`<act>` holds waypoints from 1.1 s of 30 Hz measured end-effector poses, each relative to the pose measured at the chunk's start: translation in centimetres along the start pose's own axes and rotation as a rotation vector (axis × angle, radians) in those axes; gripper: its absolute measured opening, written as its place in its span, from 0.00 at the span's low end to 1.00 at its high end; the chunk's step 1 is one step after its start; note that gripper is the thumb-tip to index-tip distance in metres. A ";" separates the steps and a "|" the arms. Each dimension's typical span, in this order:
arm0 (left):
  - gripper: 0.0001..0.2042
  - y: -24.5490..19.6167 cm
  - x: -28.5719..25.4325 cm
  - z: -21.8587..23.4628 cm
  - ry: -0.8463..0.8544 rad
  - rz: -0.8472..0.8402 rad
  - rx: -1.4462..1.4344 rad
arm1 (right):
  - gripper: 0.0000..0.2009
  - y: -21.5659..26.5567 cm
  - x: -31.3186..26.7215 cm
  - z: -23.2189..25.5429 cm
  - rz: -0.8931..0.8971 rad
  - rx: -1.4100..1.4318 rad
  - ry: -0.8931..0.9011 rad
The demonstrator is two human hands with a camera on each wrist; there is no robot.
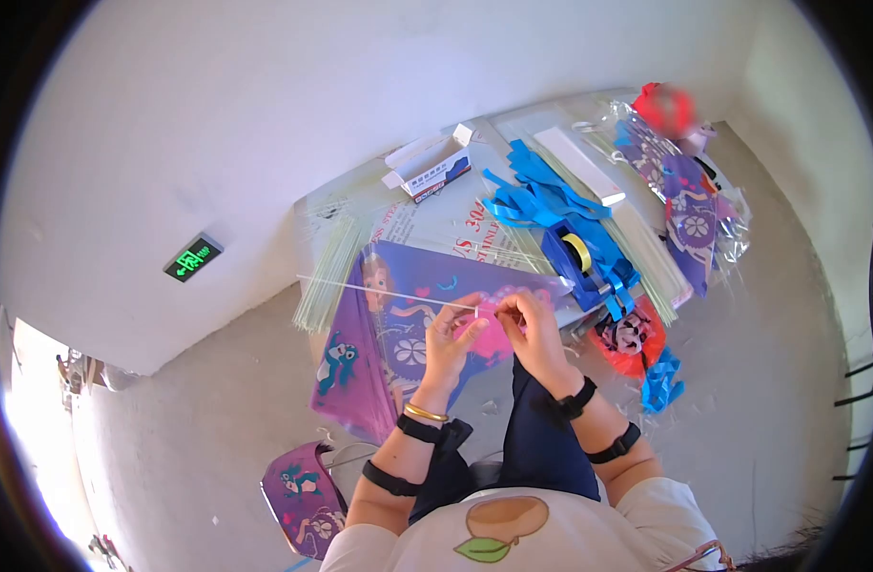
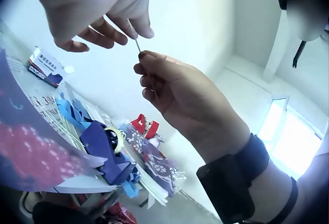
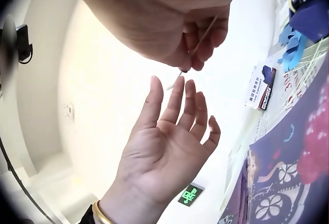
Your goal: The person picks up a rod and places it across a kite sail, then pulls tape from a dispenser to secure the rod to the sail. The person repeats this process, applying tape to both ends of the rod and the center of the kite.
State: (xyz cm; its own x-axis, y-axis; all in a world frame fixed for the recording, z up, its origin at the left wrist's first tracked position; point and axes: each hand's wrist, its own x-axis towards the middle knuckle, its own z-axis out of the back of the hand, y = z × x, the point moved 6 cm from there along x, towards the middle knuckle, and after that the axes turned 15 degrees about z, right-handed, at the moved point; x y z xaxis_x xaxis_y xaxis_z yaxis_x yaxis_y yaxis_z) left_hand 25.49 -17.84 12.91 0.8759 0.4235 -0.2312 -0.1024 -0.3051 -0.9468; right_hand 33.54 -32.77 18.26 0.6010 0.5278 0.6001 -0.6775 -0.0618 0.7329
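- We judge the step in hand to be fitting a thin white rod (image 1: 389, 292) to the purple cartoon-print kite sheet (image 1: 398, 324) that lies across the worktop (image 1: 360, 191) edge and over our lap.
- Our right hand (image 1: 536, 329) has a narrow grip: thumb and fingers pinch the rod near its end, plainly so in the right wrist view (image 3: 198, 41).
- Our left hand (image 1: 451, 338) is open, its fingers straight and spread just below the rod's tip (image 3: 172, 131), with nothing clasped; whether a fingertip touches the rod we cannot tell.
- The rod runs from the hands out to our left, above the kite sheet.
- The next move, as we judge it, calls for a steady pinch and a fine aim, since the rod is slim and likely flexes.
- Readable writing: red figures "304" on the clear packaging (image 1: 455, 224) on the worktop; a green exit sign (image 1: 192, 256) with an arrow on the wall; the print on the small blue-and-white box (image 1: 434, 172) is too small to read.
- A blue tape dispenser (image 1: 579, 257) sits among blue ribbon strips (image 1: 536, 195).
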 end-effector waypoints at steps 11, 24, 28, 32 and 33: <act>0.14 -3.4 -9.9 -5.0 0.069 -0.301 0.298 | 0.06 9.2 -6.1 6.8 0.092 0.015 -0.052; 0.12 -4.9 -17.2 -5.4 0.086 -0.320 0.128 | 0.05 11.7 -12.9 12.6 0.187 -0.065 -0.135; 0.10 -4.0 -17.5 -6.2 0.106 -0.241 0.090 | 0.05 11.6 -14.1 13.8 0.149 -0.016 -0.162; 0.09 -2.6 -16.7 -6.3 0.107 -0.162 0.024 | 0.04 10.1 -16.1 15.3 0.151 -0.106 -0.173; 0.09 -1.9 -16.2 -5.9 0.097 -0.160 0.010 | 0.04 9.5 -16.7 15.3 0.110 -0.077 -0.173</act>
State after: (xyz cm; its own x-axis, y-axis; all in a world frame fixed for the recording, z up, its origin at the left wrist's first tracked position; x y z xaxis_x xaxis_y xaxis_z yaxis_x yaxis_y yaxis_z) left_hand 14.32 -29.16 19.74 0.9225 0.3821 -0.0549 0.0381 -0.2317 -0.9720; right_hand 23.56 -55.16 20.05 0.5813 0.3678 0.7258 -0.7691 -0.0428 0.6377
